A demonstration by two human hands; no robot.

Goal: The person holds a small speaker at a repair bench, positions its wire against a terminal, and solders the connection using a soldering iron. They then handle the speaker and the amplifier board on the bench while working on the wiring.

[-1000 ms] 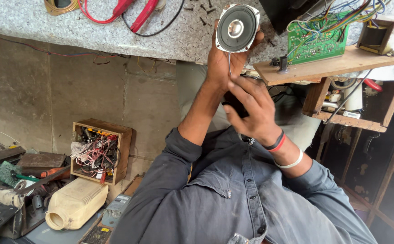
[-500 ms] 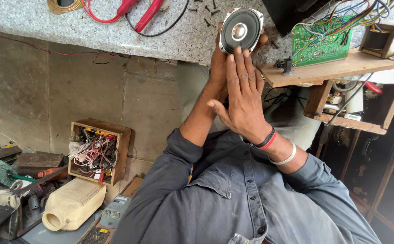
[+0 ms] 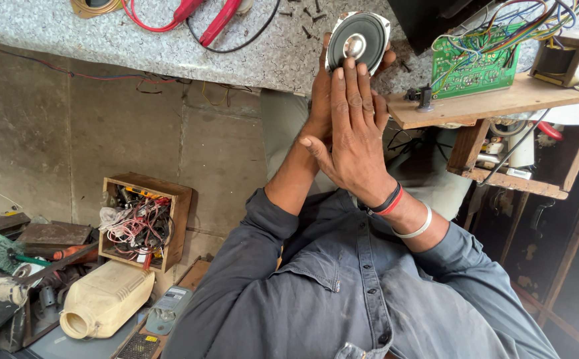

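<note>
Person stands at a grey stone counter [image 3: 103,40], both arms raised in front of the chest. Left hand [image 3: 319,106] grasps a small round speaker [image 3: 362,33] from behind, fingers wrapped round its rim, and holds it up facing the camera. The speaker is in the air at the near edge of the counter, top centre of the view, not resting on anything.

Right hand [image 3: 356,139] is released and flat, fingers straight and together. It grips nothing. Its fingertips [image 3: 350,66] touch the black cone just below the shiny centre cap. Dark and red bands and a silver bangle sit on that wrist.

To the right, a green circuit board [image 3: 475,63] with coloured wires lies on a wooden shelf [image 3: 502,103], near the speaker but not touching it. A boxy transformer [image 3: 562,60] sits further right on the same shelf. Far left on the counter lie red test leads [image 3: 203,13]. Low on the left, on the floor, are a wooden box [image 3: 170,199] full of wires and a pale plastic jug [image 3: 103,299].

Progress, as a judgement: the speaker is picked up and under the fingers, so handling is under way. No wire shows running from it to the board, and it sits in no housing, so it looks unconnected and unmounted. Its back is hidden by the left hand, so any leads there cannot be told.
</note>
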